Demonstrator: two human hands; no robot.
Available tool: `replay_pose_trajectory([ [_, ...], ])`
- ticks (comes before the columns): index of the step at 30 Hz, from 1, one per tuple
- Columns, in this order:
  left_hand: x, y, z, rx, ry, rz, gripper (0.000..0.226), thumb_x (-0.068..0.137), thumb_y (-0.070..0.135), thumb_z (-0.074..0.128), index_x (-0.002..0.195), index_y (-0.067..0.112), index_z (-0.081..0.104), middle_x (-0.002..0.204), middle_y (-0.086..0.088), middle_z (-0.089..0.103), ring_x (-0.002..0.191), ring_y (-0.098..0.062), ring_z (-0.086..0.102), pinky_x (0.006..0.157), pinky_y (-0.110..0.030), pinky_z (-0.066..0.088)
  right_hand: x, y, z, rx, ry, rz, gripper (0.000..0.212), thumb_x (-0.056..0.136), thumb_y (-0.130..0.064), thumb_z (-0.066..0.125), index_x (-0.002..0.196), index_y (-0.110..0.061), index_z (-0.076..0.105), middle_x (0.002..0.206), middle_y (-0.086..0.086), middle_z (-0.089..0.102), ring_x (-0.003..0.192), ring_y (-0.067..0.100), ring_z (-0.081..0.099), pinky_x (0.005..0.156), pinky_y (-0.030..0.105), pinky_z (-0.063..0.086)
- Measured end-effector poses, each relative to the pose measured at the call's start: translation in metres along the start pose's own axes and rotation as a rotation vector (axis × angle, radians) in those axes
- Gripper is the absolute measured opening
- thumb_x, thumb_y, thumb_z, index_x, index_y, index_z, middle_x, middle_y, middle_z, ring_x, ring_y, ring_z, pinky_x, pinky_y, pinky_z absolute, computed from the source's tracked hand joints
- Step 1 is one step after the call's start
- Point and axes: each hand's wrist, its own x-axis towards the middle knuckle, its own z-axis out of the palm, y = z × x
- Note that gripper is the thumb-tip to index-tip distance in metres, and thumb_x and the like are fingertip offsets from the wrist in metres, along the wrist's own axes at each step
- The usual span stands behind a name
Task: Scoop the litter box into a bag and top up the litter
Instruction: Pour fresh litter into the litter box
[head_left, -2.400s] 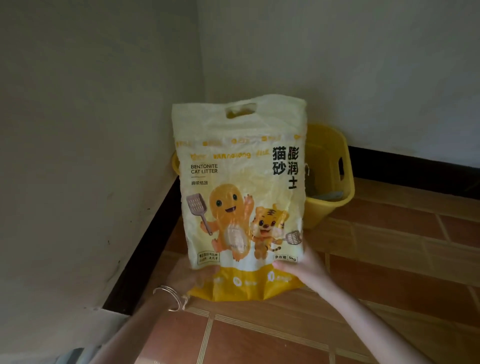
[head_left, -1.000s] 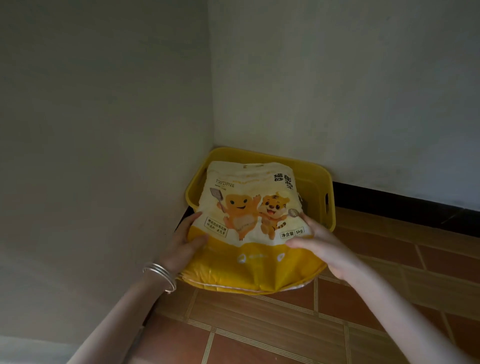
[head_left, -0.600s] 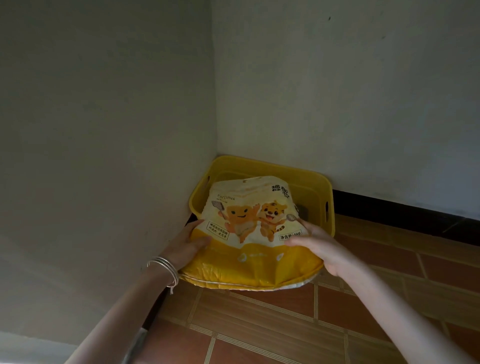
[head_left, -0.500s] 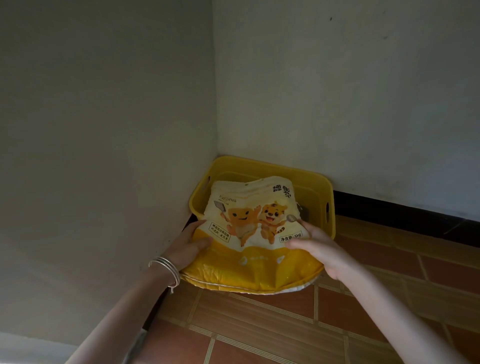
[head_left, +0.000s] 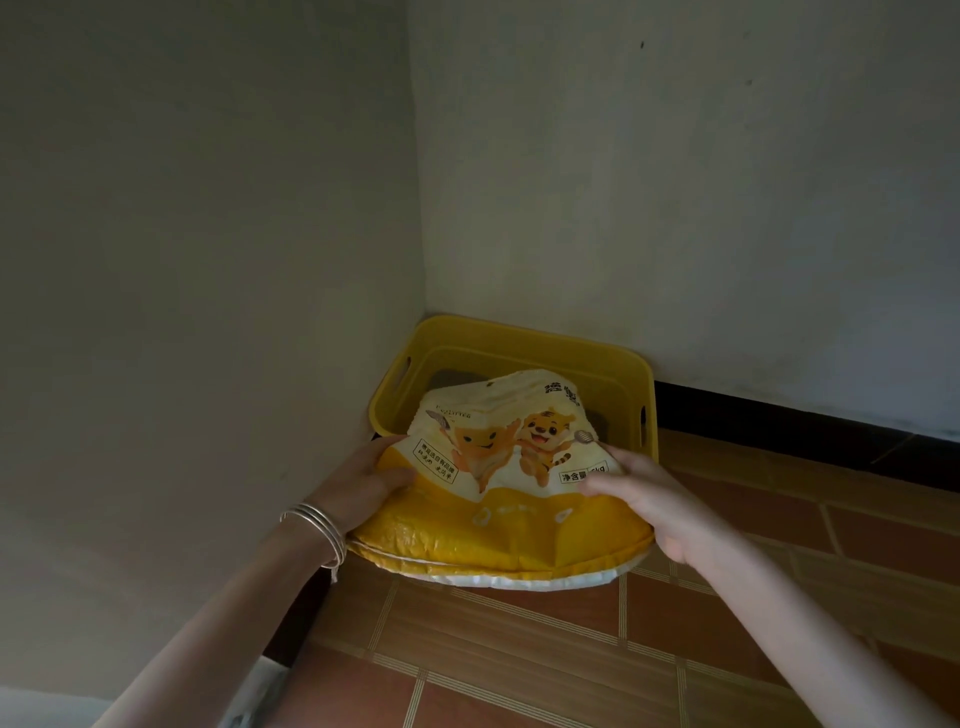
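A yellow plastic litter box (head_left: 524, 345) sits on the floor in the corner where two walls meet. The yellow and white cat litter bag (head_left: 498, 493), printed with two cartoon animals, is tipped forward over the box with its top end pointing down inside. Its yellow bottom faces me. My left hand (head_left: 363, 480), with thin bangles at the wrist, grips the bag's left side. My right hand (head_left: 644, 493) holds its right side. The bag's opening and most of the box's inside are hidden behind the bag.
Pale walls (head_left: 208, 260) close in on the left and behind the box, with a dark skirting strip (head_left: 779, 421) along their base. Brown floor tiles (head_left: 519, 649) spread out in front and to the right.
The bag stood upright in front of the box at first. Both hands have tipped it forward so its top drops into the box, and in the last half second it folded further down.
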Motion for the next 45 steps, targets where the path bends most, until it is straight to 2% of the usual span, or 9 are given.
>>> replay_pose_trajectory([
  [4, -0.004, 0.000, 0.001, 0.021, 0.003, 0.013, 0.046, 0.090, 0.012, 0.056, 0.132, 0.025, 0.045, 0.126, -0.010, 0.054, 0.113, -0.030, 0.053, 0.102, -0.051, 0.040, -0.007, -0.005, 0.002, -0.010, -0.006, -0.047, 0.034, 0.078, -0.003, 0.062, 0.096, -0.031, 0.067, 0.091, -0.007, 0.073, 0.084, 0.008, 0.068, 0.068, 0.020, 0.050],
  [9, -0.012, 0.003, -0.001, 0.044, 0.020, 0.094, 0.045, 0.090, 0.011, 0.056, 0.130, 0.029, 0.046, 0.127, -0.006, 0.054, 0.115, -0.027, 0.051, 0.103, -0.050, 0.039, -0.015, -0.001, 0.005, -0.031, -0.002, -0.141, 0.045, 0.080, 0.000, 0.060, 0.106, -0.037, 0.062, 0.100, -0.008, 0.071, 0.095, 0.009, 0.066, 0.084, 0.030, 0.050],
  [15, -0.026, 0.004, 0.002, 0.075, 0.055, 0.222, 0.043, 0.090, 0.006, 0.055, 0.121, 0.034, 0.045, 0.128, -0.006, 0.052, 0.117, -0.026, 0.048, 0.103, -0.047, 0.039, -0.028, 0.005, 0.010, -0.038, 0.045, -0.244, 0.068, 0.076, 0.004, 0.062, 0.091, -0.062, 0.059, 0.100, -0.015, 0.070, 0.093, 0.005, 0.065, 0.078, 0.024, 0.053],
  [21, -0.034, 0.012, -0.004, 0.076, 0.046, 0.214, 0.042, 0.089, 0.006, 0.056, 0.123, 0.029, 0.049, 0.128, -0.008, 0.052, 0.118, -0.029, 0.049, 0.103, -0.051, 0.039, -0.040, -0.005, 0.010, -0.050, 0.036, -0.237, 0.053, 0.073, -0.004, 0.065, 0.098, -0.050, 0.061, 0.099, -0.011, 0.071, 0.093, 0.008, 0.066, 0.087, 0.036, 0.051],
  [26, -0.040, 0.011, -0.008, 0.118, 0.027, 0.262, 0.039, 0.087, 0.007, 0.058, 0.116, 0.033, 0.052, 0.115, 0.001, 0.059, 0.107, -0.019, 0.055, 0.094, -0.035, 0.043, -0.047, -0.006, 0.013, -0.097, 0.019, -0.228, 0.047, 0.076, -0.003, 0.063, 0.102, -0.042, 0.062, 0.099, -0.011, 0.071, 0.094, 0.006, 0.065, 0.090, 0.036, 0.050],
  [32, -0.035, -0.005, -0.012, 0.209, 0.021, 0.349, 0.039, 0.081, 0.024, 0.062, 0.112, 0.044, 0.049, 0.108, 0.018, 0.057, 0.099, 0.000, 0.053, 0.087, -0.027, 0.044, -0.046, 0.006, 0.021, -0.161, 0.047, -0.258, 0.056, 0.072, -0.001, 0.066, 0.093, -0.052, 0.057, 0.091, -0.016, 0.071, 0.084, -0.001, 0.065, 0.070, 0.015, 0.051],
  [36, -0.034, -0.037, -0.002, 0.238, 0.055, 0.362, 0.046, 0.079, 0.024, 0.060, 0.122, 0.034, 0.047, 0.111, 0.014, 0.056, 0.102, -0.001, 0.052, 0.088, -0.024, 0.040, -0.046, 0.040, 0.033, -0.116, 0.122, -0.245, 0.063, 0.071, 0.006, 0.065, 0.096, -0.051, 0.054, 0.088, -0.013, 0.070, 0.069, 0.005, 0.064, 0.057, 0.020, 0.047],
  [42, -0.033, -0.100, 0.029, 0.252, 0.094, 0.310, 0.051, 0.087, 0.005, 0.057, 0.123, 0.036, 0.040, 0.107, 0.025, 0.049, 0.092, 0.009, 0.050, 0.068, -0.002, 0.041, -0.041, 0.119, 0.047, -0.080, 0.188, -0.116, 0.074, 0.076, 0.000, 0.065, 0.133, -0.039, 0.038, 0.115, -0.008, 0.063, 0.087, 0.038, 0.062, 0.071, 0.052, 0.051],
  [45, -0.031, -0.126, 0.037, 0.144, 0.107, 0.216, 0.052, 0.084, 0.015, 0.061, 0.125, 0.038, 0.038, 0.111, 0.022, 0.052, 0.095, 0.007, 0.052, 0.070, -0.008, 0.044, -0.035, 0.144, 0.050, -0.134, 0.209, -0.121, 0.079, 0.076, -0.005, 0.069, 0.138, -0.036, 0.031, 0.132, -0.004, 0.053, 0.098, 0.015, 0.063, 0.077, 0.038, 0.055],
])
